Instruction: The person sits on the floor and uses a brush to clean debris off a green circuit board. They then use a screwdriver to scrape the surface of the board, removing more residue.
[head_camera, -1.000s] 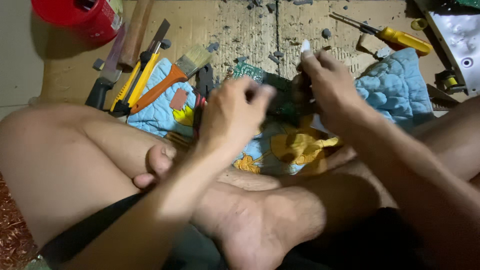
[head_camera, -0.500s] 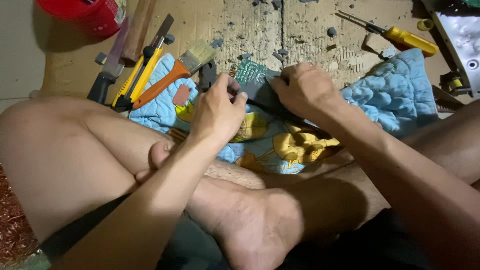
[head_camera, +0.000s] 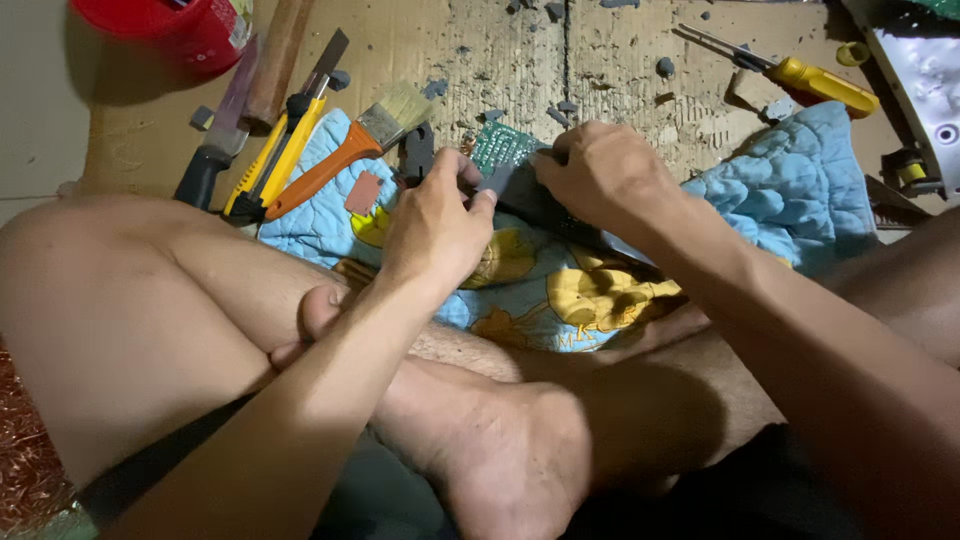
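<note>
I sit cross-legged over a light blue quilted cloth (head_camera: 800, 180) with yellow duck prints. My left hand (head_camera: 435, 225) and my right hand (head_camera: 605, 175) both grip a dark flat part (head_camera: 515, 190) that lies on the cloth, with a green circuit board (head_camera: 500, 145) at its far end. The fingers of both hands close around the dark part's edges. Most of the part is hidden under my hands.
On the worn cardboard lie an orange-handled paintbrush (head_camera: 345, 150), a yellow utility knife (head_camera: 280, 150), a dark-handled knife (head_camera: 215, 140), a wooden handle (head_camera: 275, 60), a red container (head_camera: 170, 25), a yellow screwdriver (head_camera: 800, 72) and a grey metal panel (head_camera: 920, 90) at right. Copper wire (head_camera: 25, 470) lies at bottom left.
Both hands have come down from in front of me onto the cloth. They now hold the dark part with the green board against it, lower and further forward than before.
</note>
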